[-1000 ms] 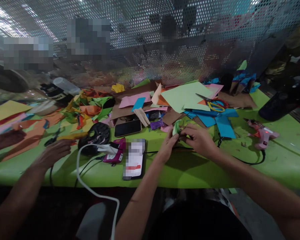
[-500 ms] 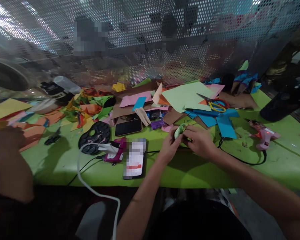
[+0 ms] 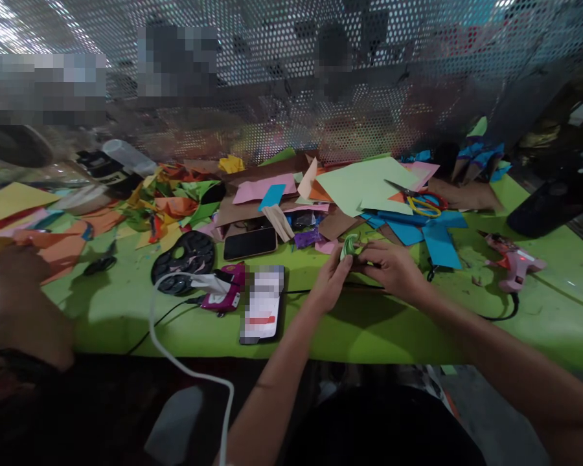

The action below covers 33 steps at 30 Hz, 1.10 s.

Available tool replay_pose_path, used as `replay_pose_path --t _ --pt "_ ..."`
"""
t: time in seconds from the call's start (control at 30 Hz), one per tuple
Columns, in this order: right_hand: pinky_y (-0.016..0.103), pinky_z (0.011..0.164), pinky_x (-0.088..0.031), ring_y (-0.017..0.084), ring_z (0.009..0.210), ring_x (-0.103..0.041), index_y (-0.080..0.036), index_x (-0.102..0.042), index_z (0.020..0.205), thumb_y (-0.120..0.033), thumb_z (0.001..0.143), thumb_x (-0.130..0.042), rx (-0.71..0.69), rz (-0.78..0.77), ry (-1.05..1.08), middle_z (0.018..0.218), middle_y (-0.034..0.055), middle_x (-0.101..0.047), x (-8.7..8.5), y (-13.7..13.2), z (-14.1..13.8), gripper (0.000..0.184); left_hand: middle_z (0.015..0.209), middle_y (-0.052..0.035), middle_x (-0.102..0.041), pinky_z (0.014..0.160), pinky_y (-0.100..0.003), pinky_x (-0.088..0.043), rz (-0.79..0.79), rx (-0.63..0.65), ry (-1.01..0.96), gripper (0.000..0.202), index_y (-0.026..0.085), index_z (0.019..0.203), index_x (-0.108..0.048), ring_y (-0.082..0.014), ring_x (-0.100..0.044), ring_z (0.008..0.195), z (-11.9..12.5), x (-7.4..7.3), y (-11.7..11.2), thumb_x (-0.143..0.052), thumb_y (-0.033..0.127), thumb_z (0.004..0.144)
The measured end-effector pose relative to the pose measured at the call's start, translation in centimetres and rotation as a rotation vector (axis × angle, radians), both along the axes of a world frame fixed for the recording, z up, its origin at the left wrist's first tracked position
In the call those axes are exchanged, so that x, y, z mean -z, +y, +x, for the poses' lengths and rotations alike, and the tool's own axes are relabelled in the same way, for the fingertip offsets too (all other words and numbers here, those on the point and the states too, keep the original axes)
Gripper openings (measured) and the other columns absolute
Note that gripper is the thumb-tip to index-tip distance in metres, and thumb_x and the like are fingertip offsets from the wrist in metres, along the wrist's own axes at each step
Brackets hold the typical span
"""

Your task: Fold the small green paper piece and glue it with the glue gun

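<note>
Left hand (image 3: 331,279): reaching forward – fingers curling, thumb pinching upward beside the right.
Right hand (image 3: 393,268): angling in from the right – fingers closing, fingertips meeting the left's.
Forearms: both bare, converging ahead.

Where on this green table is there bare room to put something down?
Bare green table lies right of the hands, in front of the pink glue gun, and at front left near the black disc. The paper pile behind is crowded.

Craft workshop: lime-green bench (image 3: 379,330) strewn with coloured paper scraps (image 3: 165,207), yellow-handled scissors (image 3: 420,202), pink glue gun (image 3: 515,264).
</note>
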State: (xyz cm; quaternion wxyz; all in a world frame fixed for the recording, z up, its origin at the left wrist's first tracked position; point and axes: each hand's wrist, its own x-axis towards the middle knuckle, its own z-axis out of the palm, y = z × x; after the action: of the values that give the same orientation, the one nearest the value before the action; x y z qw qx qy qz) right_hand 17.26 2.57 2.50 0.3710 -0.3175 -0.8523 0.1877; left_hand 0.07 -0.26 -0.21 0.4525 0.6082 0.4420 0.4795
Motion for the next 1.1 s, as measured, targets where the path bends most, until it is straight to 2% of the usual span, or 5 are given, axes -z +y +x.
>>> replay_pose_path --t 0.2,0.4,0.6,1.1 --pt "0.026 0.067 -0.046 0.018 0.08 -0.065 -0.02 -0.073 0.081 -0.014 0.088 -0.059 -0.039 0.048 -0.056 0.083 0.0052 -0.07 -0.5 0.16 0.26 0.016 0.132 -0.0073 -0.06 0.109 -0.033 -0.037 -0.016 0.034 0.015 0.051 0.019 0.132 -0.053 -0.0215 -0.052 0.124 -0.11 -0.4 -0.08 -0.041 0.053 0.096" --pt "0.03 0.074 -0.049 0.021 0.092 -0.067 -0.019 -0.073 0.085 -0.012 0.085 -0.057 -0.033 0.073 -0.097 0.095 0.008 -0.073 -0.39 0.17 0.34 0.017 0.135 -0.0093 -0.057 0.111 -0.033 -0.034 0.018 0.049 0.032 0.052 0.018 0.132 -0.052 -0.0219 -0.05 0.127 -0.19 -0.23 0.04 -0.04 0.053 0.096" --pt "0.03 0.073 -0.048 0.021 0.088 -0.067 -0.019 -0.072 0.087 -0.009 0.083 -0.055 -0.023 0.124 -0.131 0.094 0.0083 -0.073 -0.28 0.21 0.37 0.02 0.135 -0.0085 -0.058 0.11 -0.033 -0.037 0.015 0.075 0.018 0.053 0.019 0.135 -0.051 -0.0213 -0.051 0.124 -0.19 -0.31 0.05 -0.04 0.053 0.096" --pt "0.028 0.067 -0.043 0.019 0.08 -0.063 -0.021 -0.071 0.087 -0.013 0.087 -0.056 0.084 0.166 -0.152 0.087 0.0064 -0.069 0.03 0.04 0.38 0.017 0.109 -0.0074 -0.065 0.096 -0.033 -0.048 -0.077 0.039 0.02 0.058 0.019 0.132 -0.055 -0.0229 -0.057 0.106 -0.2 -0.34 -0.08 -0.044 0.059 0.092"
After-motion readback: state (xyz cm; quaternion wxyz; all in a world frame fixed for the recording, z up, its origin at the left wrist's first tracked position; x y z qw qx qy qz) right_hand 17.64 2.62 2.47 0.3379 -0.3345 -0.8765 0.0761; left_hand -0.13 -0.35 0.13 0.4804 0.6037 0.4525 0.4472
